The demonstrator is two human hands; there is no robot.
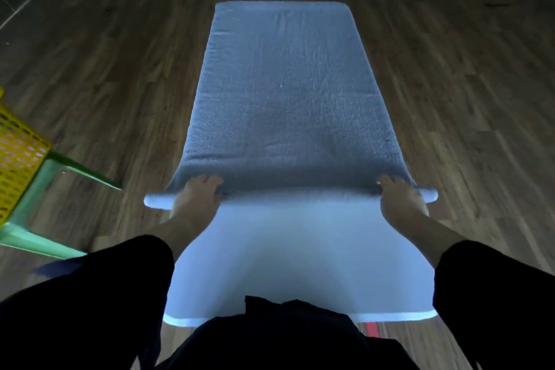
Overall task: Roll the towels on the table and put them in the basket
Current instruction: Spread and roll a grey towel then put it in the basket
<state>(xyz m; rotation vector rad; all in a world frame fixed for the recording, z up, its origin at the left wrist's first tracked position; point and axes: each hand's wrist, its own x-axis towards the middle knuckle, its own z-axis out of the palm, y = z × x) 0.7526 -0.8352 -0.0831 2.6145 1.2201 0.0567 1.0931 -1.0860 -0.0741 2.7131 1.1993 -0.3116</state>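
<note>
A grey-blue towel [285, 93] lies flat along a narrow white table [300, 264], reaching to the table's far end. Its near edge is curled into a small roll across the table's width. My left hand [196, 200] presses on the left part of that roll, fingers curled over it. My right hand [401, 200] grips the right part the same way. Both arms wear black sleeves. The yellow perforated basket [18, 153] stands at the far left edge of the view.
The basket rests on a green plastic stool [36, 189] left of the table. Dark wood-look floor [465, 99] surrounds the table. A red strip [372, 329] shows on the floor below the table's near edge. My dark clothing fills the bottom of the view.
</note>
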